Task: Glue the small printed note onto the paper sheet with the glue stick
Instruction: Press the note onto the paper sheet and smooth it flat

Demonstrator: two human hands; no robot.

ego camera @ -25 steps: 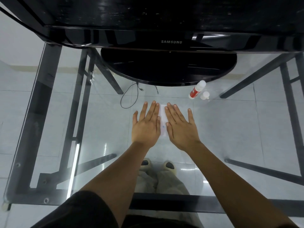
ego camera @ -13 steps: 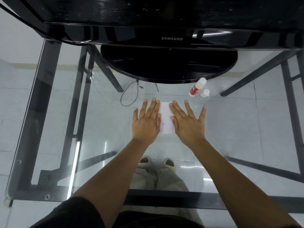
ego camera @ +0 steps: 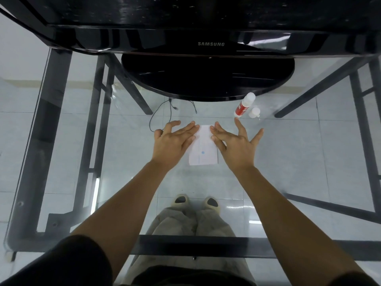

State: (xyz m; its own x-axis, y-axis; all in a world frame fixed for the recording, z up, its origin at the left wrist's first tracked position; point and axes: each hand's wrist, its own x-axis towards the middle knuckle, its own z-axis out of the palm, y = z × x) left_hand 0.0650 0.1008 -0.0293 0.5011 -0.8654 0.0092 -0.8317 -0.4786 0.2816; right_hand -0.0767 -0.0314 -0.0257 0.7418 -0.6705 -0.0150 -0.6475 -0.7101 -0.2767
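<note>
A white paper sheet (ego camera: 203, 149) with a small blue dot lies flat on the glass table, between my two hands. I cannot tell the small printed note apart from the sheet. My left hand (ego camera: 173, 142) rests at the sheet's left edge, fingers spread, its fingertips touching the upper left corner. My right hand (ego camera: 235, 144) sits at the right edge, fingers spread, with fingertips on the upper right corner. Neither hand holds anything. The red and white glue stick (ego camera: 244, 105) lies uncapped at the back right, its white cap (ego camera: 254, 112) beside it.
A black Samsung monitor (ego camera: 210, 44) with a round base (ego camera: 206, 77) stands at the back of the glass table (ego camera: 61, 162). A thin black cable (ego camera: 162, 112) lies left of the sheet. The table's dark frame, my legs and slippers show through the glass.
Both hands have slid apart from the middle of the sheet to its left and right edges, uncovering more of the paper. The fingers have spread wider.
</note>
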